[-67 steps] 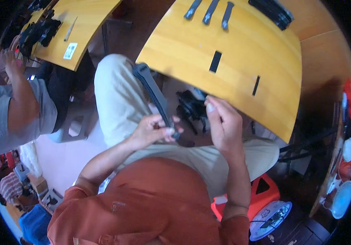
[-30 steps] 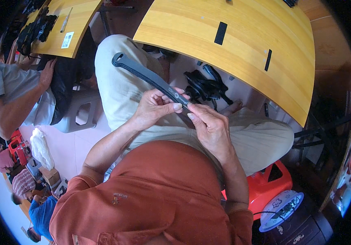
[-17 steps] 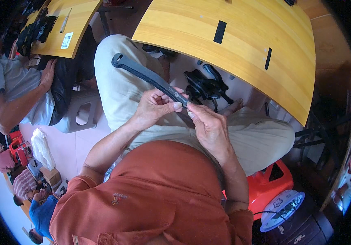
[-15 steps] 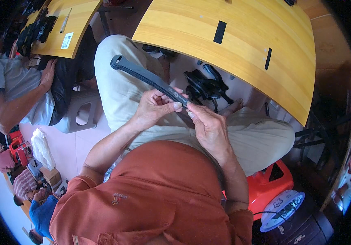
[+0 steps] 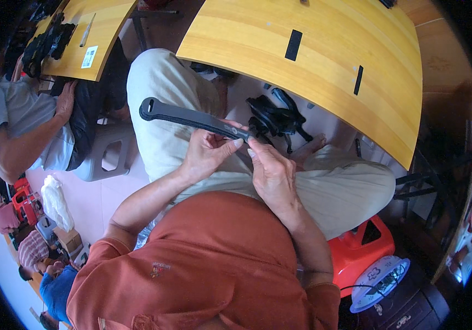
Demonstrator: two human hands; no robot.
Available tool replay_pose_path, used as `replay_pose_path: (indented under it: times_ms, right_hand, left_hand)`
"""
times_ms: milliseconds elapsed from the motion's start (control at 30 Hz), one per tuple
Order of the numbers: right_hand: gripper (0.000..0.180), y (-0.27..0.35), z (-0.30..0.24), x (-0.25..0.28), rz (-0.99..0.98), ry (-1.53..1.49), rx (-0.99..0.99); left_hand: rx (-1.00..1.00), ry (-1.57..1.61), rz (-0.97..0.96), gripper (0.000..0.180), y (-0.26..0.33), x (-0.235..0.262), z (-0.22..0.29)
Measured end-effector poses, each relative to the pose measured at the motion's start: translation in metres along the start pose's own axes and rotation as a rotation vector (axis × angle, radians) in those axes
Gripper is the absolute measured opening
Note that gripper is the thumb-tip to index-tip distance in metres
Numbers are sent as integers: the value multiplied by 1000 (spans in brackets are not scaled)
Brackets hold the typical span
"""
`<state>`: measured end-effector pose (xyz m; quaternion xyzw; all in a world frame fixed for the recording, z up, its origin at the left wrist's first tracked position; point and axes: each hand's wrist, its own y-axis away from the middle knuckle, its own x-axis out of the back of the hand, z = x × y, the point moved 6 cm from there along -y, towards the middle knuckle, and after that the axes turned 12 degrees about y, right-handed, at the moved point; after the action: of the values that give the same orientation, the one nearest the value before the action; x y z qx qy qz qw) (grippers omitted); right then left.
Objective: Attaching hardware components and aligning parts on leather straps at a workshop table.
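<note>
A bundle of dark grey-black hook-and-loop straps [image 5: 183,114], stacked flat with slotted round heads at one end, is held above my lap. My left hand [image 5: 209,149] pinches it near its right part, thumb on the near side and fingers behind. At the narrow tail end, my right hand [image 5: 273,170] is closed with thumb and forefinger on the straps. The slotted end sticks out to the left over my knee. Part of the tail is hidden by my fingers.
A wooden table [image 5: 324,33] lies ahead, with two black strips [image 5: 293,45] on it. Black straps [image 5: 274,113] are heaped beneath its edge. A red stool [image 5: 351,258] and a bowl [image 5: 379,289] stand at lower right. A co-worker [image 5: 21,121] sits at left beside another table.
The slotted end of the strap bundle has swung down and slightly left, so the bundle lies flatter. Both hands keep their pinch on it, almost in the same place.
</note>
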<state>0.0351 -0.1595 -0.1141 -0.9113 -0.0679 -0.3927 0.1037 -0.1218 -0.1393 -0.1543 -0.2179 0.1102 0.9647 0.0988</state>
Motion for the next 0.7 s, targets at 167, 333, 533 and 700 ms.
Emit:
replay_pose_path:
  times_ms: [167,333,533,700]
  right_hand:
    - [28,-2,1,-2,24,-1,23]
    - [27,-5,-3,-4,3,43,22]
    - [25,-5,-1,-13,15,30,-23]
    - [23,-4,0,-12,-31,-65,-90]
  left_hand:
    - [-41,37,69,27,-2,-2,0]
    - [-45,-86,148,24,1,3,3]
    - [-84,-164,218,25,9,4,-7]
    - [-185,-392,170,29,16,-1,-2]
